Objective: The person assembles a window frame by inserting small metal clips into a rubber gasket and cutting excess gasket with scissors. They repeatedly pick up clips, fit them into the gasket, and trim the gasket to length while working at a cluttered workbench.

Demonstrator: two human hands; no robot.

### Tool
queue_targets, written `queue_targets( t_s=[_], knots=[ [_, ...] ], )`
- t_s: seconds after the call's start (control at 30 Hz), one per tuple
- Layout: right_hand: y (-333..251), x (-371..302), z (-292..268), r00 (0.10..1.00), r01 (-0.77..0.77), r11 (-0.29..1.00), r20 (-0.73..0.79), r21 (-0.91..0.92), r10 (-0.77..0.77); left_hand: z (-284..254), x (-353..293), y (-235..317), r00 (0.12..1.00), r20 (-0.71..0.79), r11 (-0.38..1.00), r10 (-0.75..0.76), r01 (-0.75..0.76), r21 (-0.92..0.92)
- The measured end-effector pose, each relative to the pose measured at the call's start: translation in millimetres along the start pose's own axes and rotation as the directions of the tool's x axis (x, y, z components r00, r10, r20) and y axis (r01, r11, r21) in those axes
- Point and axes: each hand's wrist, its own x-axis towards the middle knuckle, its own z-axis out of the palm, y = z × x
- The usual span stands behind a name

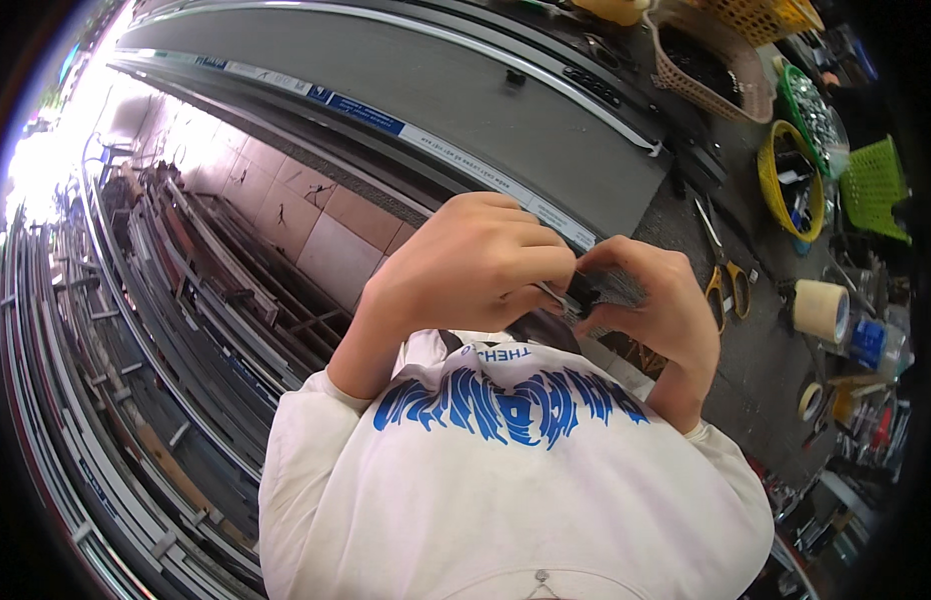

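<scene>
Currently, head view: small black part (584, 294) between both hands, three o'clock of centre. Right hand (668, 300): thumb and index finger pinching it. Left hand (476, 258): fingers curled at its nine o'clock side; grip partly hidden, cannot tell. Scissors (738, 288) and tape roll (821, 310) at three o'clock.

The person's left hand (486, 255) and right hand (671, 300) cover much of a small black part (584, 292), leaving its full shape unclear; the left palm is hidden. The top edge crops a yellow basket (764, 16), the lower edge the white shirt (516, 500), and glare (41, 170) blots out the upper left
</scene>
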Motion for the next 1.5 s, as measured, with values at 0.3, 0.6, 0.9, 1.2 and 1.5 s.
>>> queue_targets(
  t_s=[0.3,0.6,0.9,1.2,1.5],
  knots=[
    [11.1,35.3,-29.1,0.975,0.013,0.999,0.224,-0.044,-0.003,7.6,13.6,-17.3,0.997,0.025,0.996,-0.072,0.074,-0.051],
    [26.6,64.3,-44.2,0.892,0.001,0.995,0.451,-0.095,0.042,13.5,24.5,-32.6,0.985,0.075,0.976,-0.157,0.166,-0.139],
    [35.7,70.1,-48.3,0.852,-0.037,0.99,0.514,-0.135,0.102,19.2,29.5,-41.0,0.986,0.074,0.978,-0.148,0.157,-0.139],
    [49.8,34.7,-37.4,0.917,-0.169,0.984,0.373,0.046,0.14,20.5,31.9,-40.9,0.994,0.089,0.994,-0.071,0.078,-0.079],
    [78.1,-78.1,-59.9,0.53,-0.817,0.501,-0.712,-0.285,0.46,22.9,30.9,-39.5,0.993,0.109,0.999,-0.051,0.051,0.002]
  ],
)
